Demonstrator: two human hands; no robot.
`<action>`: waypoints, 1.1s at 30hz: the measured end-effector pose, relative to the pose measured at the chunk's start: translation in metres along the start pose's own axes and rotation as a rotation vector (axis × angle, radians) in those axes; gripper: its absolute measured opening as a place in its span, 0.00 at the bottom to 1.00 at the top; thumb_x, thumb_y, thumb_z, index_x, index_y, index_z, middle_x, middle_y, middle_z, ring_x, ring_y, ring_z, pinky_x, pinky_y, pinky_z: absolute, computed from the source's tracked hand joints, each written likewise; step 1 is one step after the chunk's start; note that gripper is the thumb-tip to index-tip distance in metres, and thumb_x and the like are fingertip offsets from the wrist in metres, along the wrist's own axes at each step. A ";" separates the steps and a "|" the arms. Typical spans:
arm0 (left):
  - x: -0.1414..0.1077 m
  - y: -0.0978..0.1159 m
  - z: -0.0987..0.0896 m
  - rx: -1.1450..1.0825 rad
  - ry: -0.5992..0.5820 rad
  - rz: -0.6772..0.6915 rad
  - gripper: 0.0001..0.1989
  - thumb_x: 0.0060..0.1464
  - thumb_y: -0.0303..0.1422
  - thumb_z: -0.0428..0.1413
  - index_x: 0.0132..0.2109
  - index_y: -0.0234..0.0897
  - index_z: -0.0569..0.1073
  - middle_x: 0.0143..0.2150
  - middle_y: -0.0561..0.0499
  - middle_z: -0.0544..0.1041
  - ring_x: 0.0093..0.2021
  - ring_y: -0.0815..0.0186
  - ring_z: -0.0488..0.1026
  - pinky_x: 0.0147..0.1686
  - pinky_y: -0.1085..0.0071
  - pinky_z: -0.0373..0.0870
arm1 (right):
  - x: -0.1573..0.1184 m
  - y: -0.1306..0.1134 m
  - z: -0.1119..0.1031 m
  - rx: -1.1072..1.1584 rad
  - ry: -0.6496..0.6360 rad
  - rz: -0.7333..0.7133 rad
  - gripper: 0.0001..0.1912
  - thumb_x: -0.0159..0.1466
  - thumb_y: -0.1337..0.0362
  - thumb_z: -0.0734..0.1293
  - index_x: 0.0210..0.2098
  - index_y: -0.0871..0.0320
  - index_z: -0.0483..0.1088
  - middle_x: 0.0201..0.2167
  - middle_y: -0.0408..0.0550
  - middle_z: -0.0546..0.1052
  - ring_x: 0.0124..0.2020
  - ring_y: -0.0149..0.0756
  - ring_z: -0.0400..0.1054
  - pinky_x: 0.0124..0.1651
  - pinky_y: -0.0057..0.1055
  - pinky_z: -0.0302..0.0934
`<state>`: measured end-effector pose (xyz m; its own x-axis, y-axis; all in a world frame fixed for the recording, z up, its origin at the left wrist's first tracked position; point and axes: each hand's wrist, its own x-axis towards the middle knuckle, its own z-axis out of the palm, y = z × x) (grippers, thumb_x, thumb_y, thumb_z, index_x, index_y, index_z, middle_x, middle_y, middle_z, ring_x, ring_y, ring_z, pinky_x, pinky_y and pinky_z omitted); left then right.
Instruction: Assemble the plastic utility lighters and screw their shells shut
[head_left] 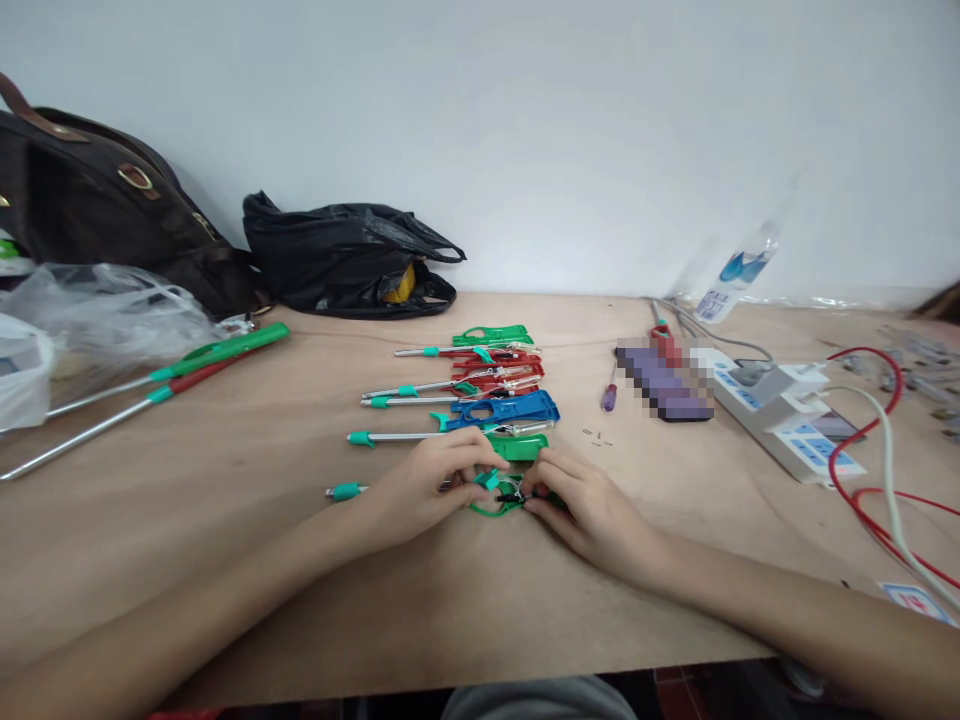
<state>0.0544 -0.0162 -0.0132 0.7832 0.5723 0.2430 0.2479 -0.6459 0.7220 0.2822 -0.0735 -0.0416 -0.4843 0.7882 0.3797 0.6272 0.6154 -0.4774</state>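
Observation:
A green lighter handle shell (491, 510) lies on the table under both hands, with a metal tube ending in a teal collar (346, 491) reaching out to the left. My left hand (442, 478) is closed at the shell's left side, its thumb and fingertips by a small teal trigger piece (487, 480). From the right, my right hand (589, 500) pinches at a small black part (511, 497) with thin white wire over the shell. Just beyond lies another green handle half (517, 447). Fingers cover much of the shell.
Opened long lighters in blue (510, 408) and red (502, 377) lie in a row behind. A purple screwdriver (609, 398), small screws (598, 437), a purple phone (664, 385) and a power strip (795, 430) are right. Two whole lighters (217, 350) and bags (345, 260) lie left.

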 end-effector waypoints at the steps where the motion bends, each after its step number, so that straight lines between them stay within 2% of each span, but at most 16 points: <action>1: 0.000 0.001 0.002 0.055 -0.024 0.015 0.10 0.60 0.24 0.50 0.46 0.37 0.73 0.42 0.49 0.71 0.39 0.68 0.71 0.40 0.73 0.69 | 0.000 0.000 0.000 0.004 0.003 0.001 0.05 0.65 0.73 0.61 0.36 0.58 0.65 0.34 0.48 0.72 0.36 0.37 0.67 0.37 0.32 0.63; 4: -0.001 0.002 0.008 0.255 -0.102 0.060 0.13 0.62 0.23 0.46 0.49 0.38 0.70 0.45 0.48 0.72 0.44 0.65 0.71 0.42 0.72 0.67 | 0.000 0.001 0.002 0.018 0.012 -0.003 0.05 0.65 0.73 0.61 0.36 0.58 0.64 0.34 0.47 0.71 0.35 0.37 0.66 0.36 0.31 0.62; 7: 0.000 0.001 0.012 0.467 -0.157 0.169 0.15 0.62 0.21 0.44 0.50 0.39 0.69 0.45 0.49 0.72 0.40 0.66 0.71 0.36 0.73 0.65 | 0.000 0.002 0.003 0.026 0.021 -0.008 0.04 0.66 0.72 0.61 0.35 0.58 0.64 0.34 0.48 0.70 0.35 0.37 0.66 0.36 0.31 0.62; 10: 0.004 0.000 0.012 0.632 -0.174 0.281 0.12 0.63 0.22 0.44 0.45 0.37 0.69 0.43 0.50 0.72 0.36 0.66 0.70 0.33 0.74 0.63 | 0.000 0.003 0.004 0.031 0.013 -0.008 0.04 0.66 0.72 0.60 0.36 0.58 0.63 0.34 0.49 0.71 0.36 0.38 0.66 0.37 0.33 0.62; 15: 0.012 0.001 0.010 0.748 -0.234 0.358 0.09 0.62 0.23 0.45 0.42 0.36 0.69 0.36 0.51 0.73 0.31 0.66 0.69 0.30 0.72 0.60 | 0.000 0.005 0.005 0.028 0.008 -0.011 0.04 0.66 0.72 0.60 0.35 0.58 0.63 0.34 0.49 0.70 0.36 0.38 0.65 0.36 0.33 0.62; 22: 0.013 -0.006 0.013 0.651 -0.133 0.379 0.13 0.63 0.22 0.41 0.37 0.36 0.69 0.31 0.52 0.72 0.30 0.66 0.68 0.30 0.73 0.60 | 0.000 0.004 0.004 0.057 0.024 -0.008 0.04 0.66 0.71 0.60 0.35 0.57 0.63 0.33 0.48 0.70 0.35 0.37 0.65 0.35 0.32 0.61; 29: 0.008 -0.007 0.014 0.424 -0.093 0.144 0.09 0.58 0.21 0.46 0.39 0.37 0.68 0.35 0.52 0.73 0.32 0.68 0.69 0.31 0.76 0.61 | 0.000 0.005 0.002 0.060 0.027 0.013 0.05 0.65 0.72 0.62 0.35 0.57 0.62 0.32 0.46 0.69 0.34 0.36 0.64 0.35 0.29 0.59; 33: 0.006 -0.007 0.016 0.343 -0.041 0.115 0.08 0.58 0.22 0.46 0.39 0.37 0.68 0.34 0.52 0.72 0.32 0.68 0.68 0.32 0.77 0.61 | -0.001 0.005 0.002 0.060 0.031 0.011 0.05 0.65 0.72 0.62 0.35 0.57 0.62 0.32 0.46 0.68 0.33 0.36 0.64 0.34 0.29 0.59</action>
<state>0.0667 -0.0163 -0.0274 0.8377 0.4697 0.2787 0.3282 -0.8408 0.4306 0.2842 -0.0711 -0.0460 -0.4578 0.7951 0.3978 0.5943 0.6065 -0.5282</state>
